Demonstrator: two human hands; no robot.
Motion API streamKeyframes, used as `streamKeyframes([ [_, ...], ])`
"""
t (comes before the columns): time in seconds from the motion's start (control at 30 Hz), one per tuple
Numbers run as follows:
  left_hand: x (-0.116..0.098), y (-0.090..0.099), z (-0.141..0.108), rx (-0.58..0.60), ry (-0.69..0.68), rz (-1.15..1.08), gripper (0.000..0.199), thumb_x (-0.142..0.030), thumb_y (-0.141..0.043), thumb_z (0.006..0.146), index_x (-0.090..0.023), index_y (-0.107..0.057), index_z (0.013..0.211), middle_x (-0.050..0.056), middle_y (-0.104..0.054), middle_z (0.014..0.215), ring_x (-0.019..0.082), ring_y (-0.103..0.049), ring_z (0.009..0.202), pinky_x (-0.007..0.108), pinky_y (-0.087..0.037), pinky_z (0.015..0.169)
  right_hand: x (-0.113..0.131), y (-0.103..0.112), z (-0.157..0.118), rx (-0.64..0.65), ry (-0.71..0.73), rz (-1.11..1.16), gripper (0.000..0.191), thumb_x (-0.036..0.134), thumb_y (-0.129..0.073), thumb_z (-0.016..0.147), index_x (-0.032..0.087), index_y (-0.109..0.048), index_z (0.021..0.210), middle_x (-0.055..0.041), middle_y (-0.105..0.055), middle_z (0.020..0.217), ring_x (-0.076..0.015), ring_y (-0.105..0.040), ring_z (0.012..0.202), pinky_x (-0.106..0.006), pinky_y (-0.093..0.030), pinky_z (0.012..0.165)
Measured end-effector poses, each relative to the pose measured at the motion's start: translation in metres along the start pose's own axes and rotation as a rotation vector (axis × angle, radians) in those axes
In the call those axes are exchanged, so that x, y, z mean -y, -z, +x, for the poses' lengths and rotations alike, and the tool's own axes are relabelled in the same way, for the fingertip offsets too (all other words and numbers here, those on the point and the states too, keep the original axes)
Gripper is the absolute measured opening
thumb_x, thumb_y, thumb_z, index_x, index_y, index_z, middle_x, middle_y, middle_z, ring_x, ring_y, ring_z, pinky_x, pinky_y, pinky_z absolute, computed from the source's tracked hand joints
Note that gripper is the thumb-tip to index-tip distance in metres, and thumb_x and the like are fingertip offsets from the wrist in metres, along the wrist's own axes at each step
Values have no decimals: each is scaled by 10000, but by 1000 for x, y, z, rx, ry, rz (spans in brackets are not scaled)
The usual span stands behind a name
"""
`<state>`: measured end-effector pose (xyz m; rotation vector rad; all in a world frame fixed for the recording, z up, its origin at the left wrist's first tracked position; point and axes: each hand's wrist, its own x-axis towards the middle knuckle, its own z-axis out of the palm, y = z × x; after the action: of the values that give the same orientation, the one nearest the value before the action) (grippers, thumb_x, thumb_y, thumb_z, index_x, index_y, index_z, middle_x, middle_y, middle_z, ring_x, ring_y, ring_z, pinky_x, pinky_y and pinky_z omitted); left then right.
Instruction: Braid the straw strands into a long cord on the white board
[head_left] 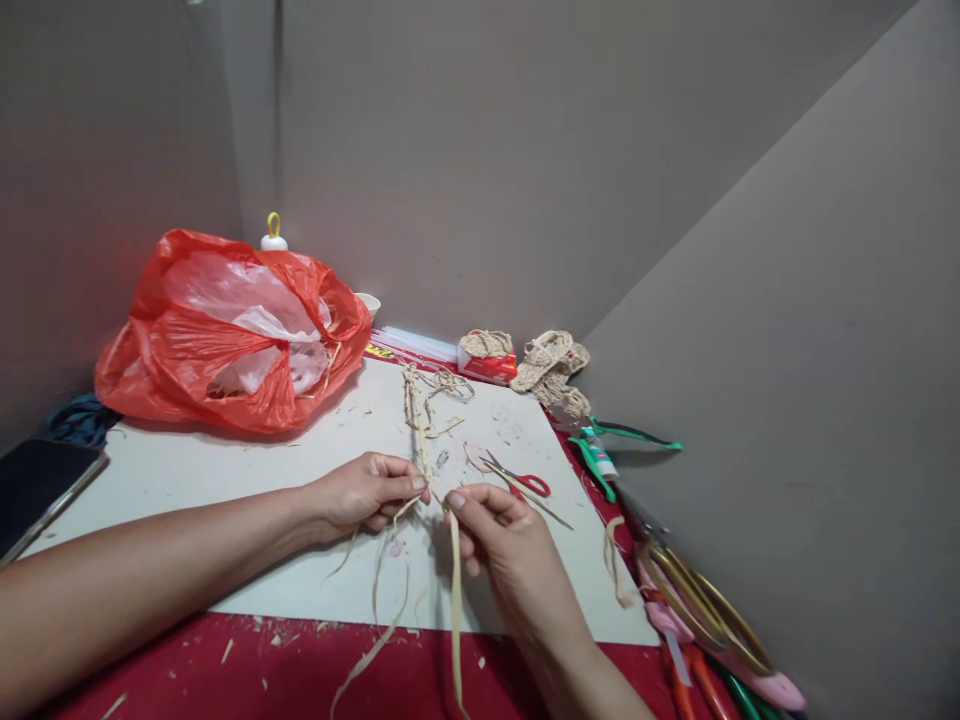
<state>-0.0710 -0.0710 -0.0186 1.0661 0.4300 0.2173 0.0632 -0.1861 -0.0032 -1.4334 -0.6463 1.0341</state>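
Over a red-covered counter [247, 675], at the middle of a white board [195, 470], pinching pale fibre in both hands.
Past a red bag [217, 340] set far left, perhaps to leave elbow room, holding a long strip [456, 600] pressed in the right hand [506, 535], likely for control; pinching the cord [420, 440] near its lower end in the left hand [371, 492], apparently to steady it; beside scissors [532, 485] placed at right, seemingly within easy reach.

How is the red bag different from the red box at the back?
The bag is big, while the box is much smaller. The bag is crumpled; the box has straight edges. Strands show inside the bag, but a woven piece sits on the box. Both are red.
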Motion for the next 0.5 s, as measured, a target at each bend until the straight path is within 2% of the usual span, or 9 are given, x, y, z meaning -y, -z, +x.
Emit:
streamKeyframes([
  [0.13, 2, 0, 0, 7, 1, -9, 282, -412, -651, 749, -151, -542, 756, -106, -261, 452, 33, -139, 409, 192, -86, 395, 1, 1, -4, 28, -30, 8, 299, 399, -738, 683, 143, -590, 722, 29, -570, 435, -58, -423, 323, -154, -304, 344],
  [0.33, 4, -3, 1, -38, -56, 98, 295, -430, -603, 780, -144, -541, 739, -65, -440, 451, 31, -307, 338, 171, -210, 354, -2, -11, -4, 67, -33, -86, 328, 446, -692, 717, 130, -605, 708, 1, -594, 451, -68, -441, 338, -174, -336, 370],
  [0.5, 5, -8, -1, -92, -38, 203, 323, -461, -547, 810, -150, -531, 728, -44, -494, 418, 47, -359, 306, 165, -271, 339, -6, -14, -4, 42, -3, -190, 322, 451, -653, 748, 140, -591, 691, 13, -562, 433, -73, -432, 352, -180, -346, 374],
])
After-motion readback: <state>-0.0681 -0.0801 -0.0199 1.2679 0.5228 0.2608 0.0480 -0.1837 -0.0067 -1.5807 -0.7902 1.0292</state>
